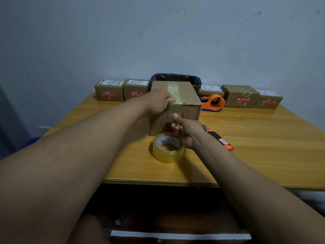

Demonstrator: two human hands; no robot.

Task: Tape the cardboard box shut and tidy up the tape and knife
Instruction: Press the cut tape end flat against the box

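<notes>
A brown cardboard box (189, 95) stands in the middle of the wooden table (255, 155), its flaps closed and a strip of clear tape running over the top and down the front. My left hand (158, 102) grips the box's top front-left edge, thumb on the tape. My right hand (187, 132) is at the front face, its thumb pressing the tape's lower end, fingers curled. A roll of clear tape (168, 148) lies flat just in front of the box, under my right hand. An orange-and-black utility knife (220, 140) lies to the right of my right wrist.
Several small taped parcels (109, 92) line the back edge of the table against the wall. A black bin-lined container (175, 78) sits behind the box. An orange tape dispenser (213, 102) lies right of the box. The table's front edge is near me.
</notes>
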